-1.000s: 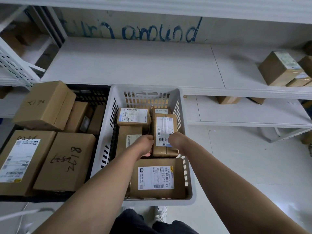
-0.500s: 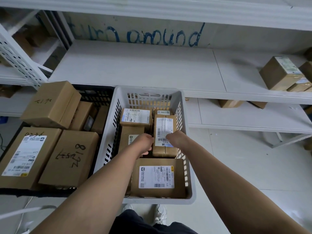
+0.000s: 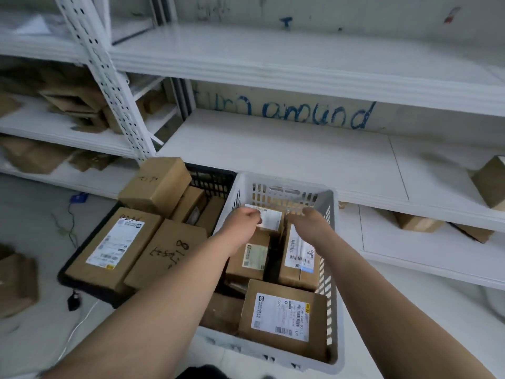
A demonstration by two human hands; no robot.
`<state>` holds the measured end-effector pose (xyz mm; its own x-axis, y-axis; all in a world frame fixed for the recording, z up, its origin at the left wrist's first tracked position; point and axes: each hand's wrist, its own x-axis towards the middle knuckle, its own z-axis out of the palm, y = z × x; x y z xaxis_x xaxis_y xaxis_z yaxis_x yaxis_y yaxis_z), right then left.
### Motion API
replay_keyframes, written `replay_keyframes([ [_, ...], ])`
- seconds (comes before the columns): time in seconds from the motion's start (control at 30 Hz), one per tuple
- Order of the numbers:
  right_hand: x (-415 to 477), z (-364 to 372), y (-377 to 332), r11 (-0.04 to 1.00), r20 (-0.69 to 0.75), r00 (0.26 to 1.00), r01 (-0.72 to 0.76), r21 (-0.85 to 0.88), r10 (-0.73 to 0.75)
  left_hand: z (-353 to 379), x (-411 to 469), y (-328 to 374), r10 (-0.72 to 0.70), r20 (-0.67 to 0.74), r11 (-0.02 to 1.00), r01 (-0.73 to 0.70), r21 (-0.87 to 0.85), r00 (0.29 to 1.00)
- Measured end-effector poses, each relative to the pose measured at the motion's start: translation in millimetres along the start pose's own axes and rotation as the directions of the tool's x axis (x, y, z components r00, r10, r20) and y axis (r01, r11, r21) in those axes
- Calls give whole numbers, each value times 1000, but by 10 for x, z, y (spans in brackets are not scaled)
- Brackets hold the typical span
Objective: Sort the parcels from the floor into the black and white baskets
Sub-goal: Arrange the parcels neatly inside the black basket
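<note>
The white basket (image 3: 335,269) stands in front of me with several brown labelled parcels in it. At its far end lies a small parcel (image 3: 271,220) with a white label. My left hand (image 3: 242,220) grips its left edge. My right hand (image 3: 310,221) has its fingers curled at the parcel's right edge. Nearer to me in the same basket are a tall labelled parcel (image 3: 299,255) and a large flat parcel (image 3: 282,315). The black basket (image 3: 210,175) sits to the left, touching the white one, heaped with bigger boxes.
White metal shelving (image 3: 273,154) runs right behind both baskets, with an upright post (image 3: 109,77) at the left. Brown boxes (image 3: 492,184) sit on the shelves at right. A parcel (image 3: 16,283) lies on the floor at far left, beside a cable with a black plug (image 3: 73,300).
Both hands have left the tall labelled parcel and reached further in, to the small parcel at the basket's far end. My head has tilted up, so more shelving shows.
</note>
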<state>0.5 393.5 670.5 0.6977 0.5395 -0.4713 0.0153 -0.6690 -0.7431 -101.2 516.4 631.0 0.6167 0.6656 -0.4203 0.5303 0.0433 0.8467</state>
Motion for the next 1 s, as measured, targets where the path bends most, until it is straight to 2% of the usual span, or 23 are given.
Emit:
replay_keyframes([
  [0.07,-77,84,-211,999,6,999,42,16,-43,-228,-38,44,35,-61,999,-38,-37,998],
  [0.17,-76,322,-486,996,24,996,87,2,-87,-605,-66,67,109,-161,994,-111,-6,981],
  [0.37,62,1008,-940,991,98,986,132,-2,-132,-1498,-9,-171,135,-278,990,-118,79,951],
  [0.57,235,1782,-1442,992,78,996,32,123,-42,-2575,275,-483,131,-348,980,-69,186,928],
  [0.7,327,2154,-1668,954,50,996,-91,285,80,-3106,502,-599,113,-323,968,-30,250,940],
  [0.83,538,2458,-1690,919,21,989,-145,366,147,-3384,806,-694,84,-252,943,5,333,964],
  [1.0,799,2743,-1671,857,26,964,-246,454,263,-3509,1214,-828,-42,-179,918,108,381,983],
])
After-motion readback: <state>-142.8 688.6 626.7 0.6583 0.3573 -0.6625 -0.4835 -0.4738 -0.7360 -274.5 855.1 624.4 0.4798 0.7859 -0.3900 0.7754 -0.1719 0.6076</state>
